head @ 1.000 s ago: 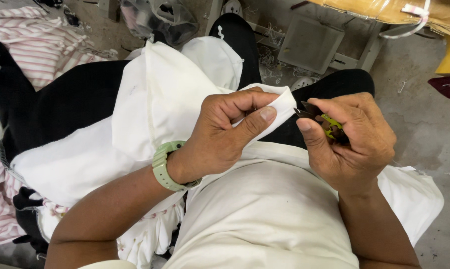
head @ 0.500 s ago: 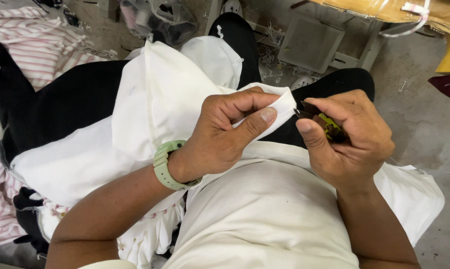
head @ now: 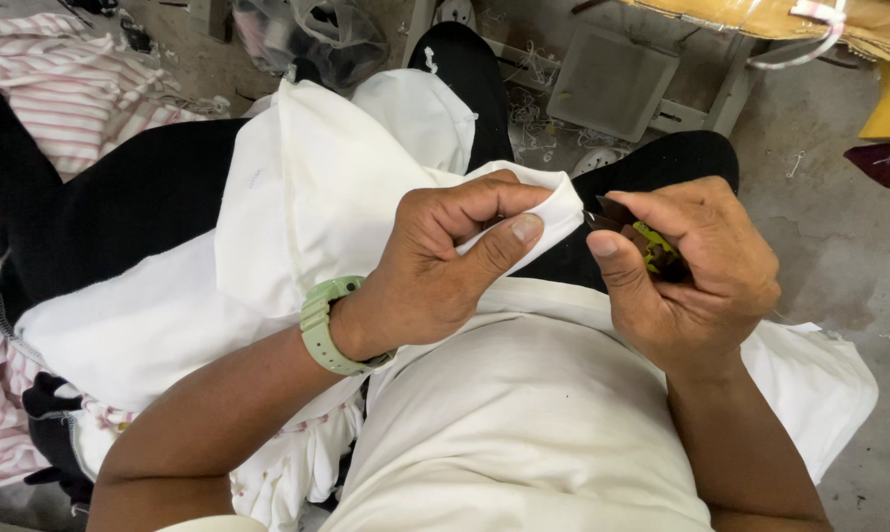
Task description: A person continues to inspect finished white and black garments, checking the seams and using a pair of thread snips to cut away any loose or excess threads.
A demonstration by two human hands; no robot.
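Change since a second ago: very little; your right hand (head: 696,271) has shifted slightly around the small tool, and your left hand (head: 445,261) keeps the same pinch on the cloth.
Your lap: a broad spread of white fabric (head: 524,424) covers your lap at the bottom of the view and runs up to both hands.
Your left hand: closed, thumb pressed against the curled fingers, clamped on a folded edge of white cloth (head: 548,202). The cloth edge sticks out past the thumb towards your right hand.
Your left wrist: a pale green wristband (head: 319,325) sits just below the hand.
Your right hand: closed around a small dark tool with a yellow-green part (head: 647,244). Its dark tip points left and sits just beside the pinched cloth edge; you cannot tell from this view whether tip and cloth touch.
Where the cloth is: held up between your two hands, above your lap, near the middle of the view.
Left of your hands: a large white garment piece (head: 307,207) with a stitched seam lies over black fabric (head: 110,222).
Far left: pink and white striped cloth (head: 66,89) is heaped at the top left, with more at the lower left edge.
Beyond your hands: your dark trouser knees (head: 682,163), then a grey floor (head: 829,227) scattered with thread scraps.
Farthest: a grey treadle plate (head: 613,94) on a metal frame.
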